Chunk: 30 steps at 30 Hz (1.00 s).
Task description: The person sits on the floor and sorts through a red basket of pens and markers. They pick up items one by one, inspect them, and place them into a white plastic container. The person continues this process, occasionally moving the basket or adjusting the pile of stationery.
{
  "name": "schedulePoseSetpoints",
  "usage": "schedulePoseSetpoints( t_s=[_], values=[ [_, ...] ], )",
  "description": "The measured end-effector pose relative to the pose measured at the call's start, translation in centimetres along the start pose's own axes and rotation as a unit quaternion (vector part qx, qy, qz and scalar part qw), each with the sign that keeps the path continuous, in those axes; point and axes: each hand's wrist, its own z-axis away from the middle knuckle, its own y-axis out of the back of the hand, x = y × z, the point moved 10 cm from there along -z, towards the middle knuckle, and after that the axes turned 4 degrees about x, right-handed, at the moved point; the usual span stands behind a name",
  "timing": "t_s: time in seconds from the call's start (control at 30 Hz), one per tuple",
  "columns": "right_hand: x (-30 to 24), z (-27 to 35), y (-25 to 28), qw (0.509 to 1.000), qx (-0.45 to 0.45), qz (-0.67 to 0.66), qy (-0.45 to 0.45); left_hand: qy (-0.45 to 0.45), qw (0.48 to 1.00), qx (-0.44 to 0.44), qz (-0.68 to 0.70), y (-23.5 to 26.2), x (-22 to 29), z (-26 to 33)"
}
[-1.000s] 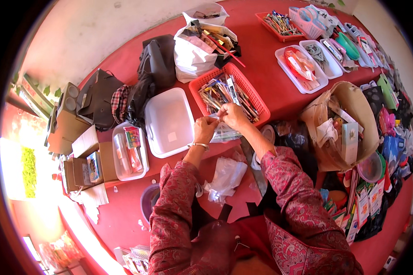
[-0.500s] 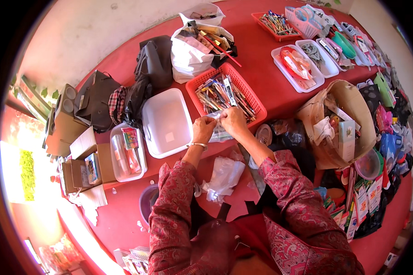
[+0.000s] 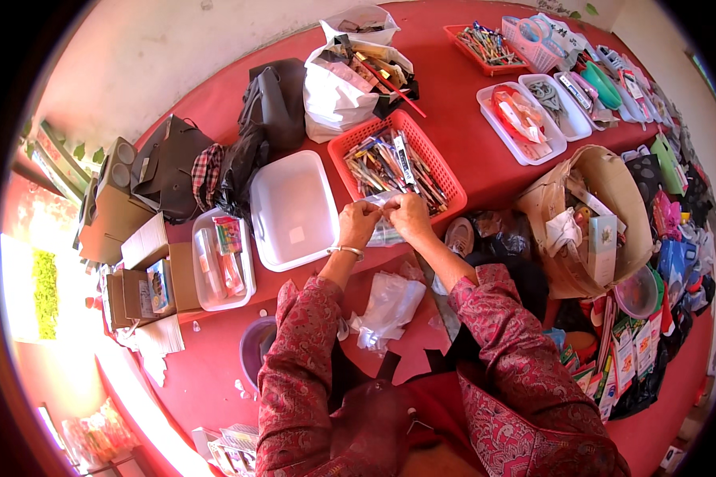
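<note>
Both hands pinch the upper edge of a clear plastic bag, close together at the near side of a red basket. My left hand, with a pale bracelet at the wrist, grips the bag's left part. My right hand holds it a little to the right, its fingers pressed together. Part of the bag hangs between and below the hands; what it contains is too blurred to tell. Pens and pencils fill the red basket just beyond, one white marker-like stick lying on top.
A white plastic tray stands left of the basket, beside a smaller container of packaged items. Loose clear bags lie below my hands. At right is a large brown basket of mixed things; a stuffed white bag stands behind.
The hands stay nearly in place on the bag, fingers shifted slightly along its edge. The whole scene has drifted a little in the picture as the head moved.
</note>
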Motion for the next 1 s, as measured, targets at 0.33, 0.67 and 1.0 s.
schedulePoseSetpoints(
  t_s=[0.33,0.67,1.0],
  values=[
    [-0.1,0.0,0.1,0.995,0.048,0.084,0.016,-0.017,0.995,-0.026,-0.091,1.6,0.7,-0.7],
    [-0.4,0.5,0.8,0.994,0.083,0.072,0.021,-0.051,0.967,0.036,-0.245,3.3,0.8,-0.8],
    [0.1,0.6,0.9,0.993,0.051,0.104,-0.016,-0.058,0.952,0.005,-0.301,3.6,2.6,0.1]
  ],
)
